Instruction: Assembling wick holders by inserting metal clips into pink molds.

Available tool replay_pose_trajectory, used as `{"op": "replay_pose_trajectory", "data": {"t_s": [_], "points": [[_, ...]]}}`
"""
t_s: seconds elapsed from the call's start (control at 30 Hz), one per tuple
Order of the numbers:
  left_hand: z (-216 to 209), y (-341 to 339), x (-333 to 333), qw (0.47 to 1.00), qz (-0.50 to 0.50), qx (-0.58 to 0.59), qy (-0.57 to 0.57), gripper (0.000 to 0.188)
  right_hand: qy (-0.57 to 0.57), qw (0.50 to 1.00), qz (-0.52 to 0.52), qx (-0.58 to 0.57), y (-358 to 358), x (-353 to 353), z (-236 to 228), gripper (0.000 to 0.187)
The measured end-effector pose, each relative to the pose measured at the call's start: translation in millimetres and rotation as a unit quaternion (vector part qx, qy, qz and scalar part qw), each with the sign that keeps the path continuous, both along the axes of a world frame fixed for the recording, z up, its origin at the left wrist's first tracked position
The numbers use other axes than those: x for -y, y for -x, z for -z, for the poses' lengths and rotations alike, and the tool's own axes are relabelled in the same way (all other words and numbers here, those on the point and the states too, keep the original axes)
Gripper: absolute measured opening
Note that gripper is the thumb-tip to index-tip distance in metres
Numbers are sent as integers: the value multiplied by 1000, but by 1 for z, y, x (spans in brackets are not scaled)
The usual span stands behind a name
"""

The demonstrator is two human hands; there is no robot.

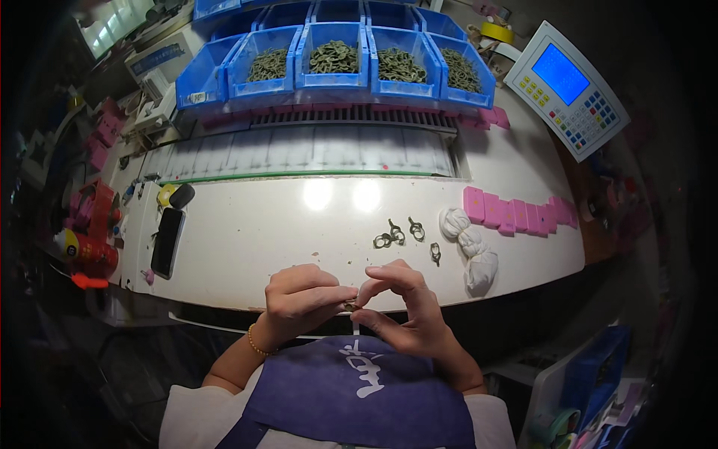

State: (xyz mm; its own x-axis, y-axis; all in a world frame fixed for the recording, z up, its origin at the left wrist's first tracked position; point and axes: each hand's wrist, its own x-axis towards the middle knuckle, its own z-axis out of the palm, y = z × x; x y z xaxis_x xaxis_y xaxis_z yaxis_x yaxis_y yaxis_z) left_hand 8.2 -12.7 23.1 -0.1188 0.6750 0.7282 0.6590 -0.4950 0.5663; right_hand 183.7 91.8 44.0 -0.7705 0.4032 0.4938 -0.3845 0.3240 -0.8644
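Observation:
At the table's near edge, my left hand (303,293) pinches a small olive-green piece (350,305) between its fingertips. Its shape is mostly covered by the fingers. My right hand (407,310) meets it from the other side, thumb and forefinger closed on the same piece. Beyond the right hand lie several loose olive-green ring-shaped parts with short stems: a pair touching each other (395,233), one farther back (416,229) and a single one nearer the right (435,254).
Blue bins (333,63) of similar green parts stand at the back. A knotted white cloth bag (473,251) and a row of pink blocks (516,215) lie right. A keypad console (568,90) rises behind them. A phone (168,243) and red spray can (90,254) sit left.

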Motion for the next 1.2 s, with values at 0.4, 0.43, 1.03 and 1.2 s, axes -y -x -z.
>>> {"op": "replay_pose_trajectory", "data": {"t_s": [0.4, 0.43, 1.03, 1.2], "points": [[-6, 3, -1, 1000, 10, -24, 10, 21, -20, 1000, 2, 18, 0, 0, -5, 67], [-5, 3, -1, 1000, 15, -21, 11, 21, -20, 1000, 0, 17, 0, 0, -5, 68], [0, 4, -1, 999, 25, -17, 22, 22, -46, 998, 16, 36, 0, -1, -2, 66], [1, 4, -1, 999, 18, -28, 7, 22, -38, 998, 21, 37, 1, 0, -3, 67]]}}
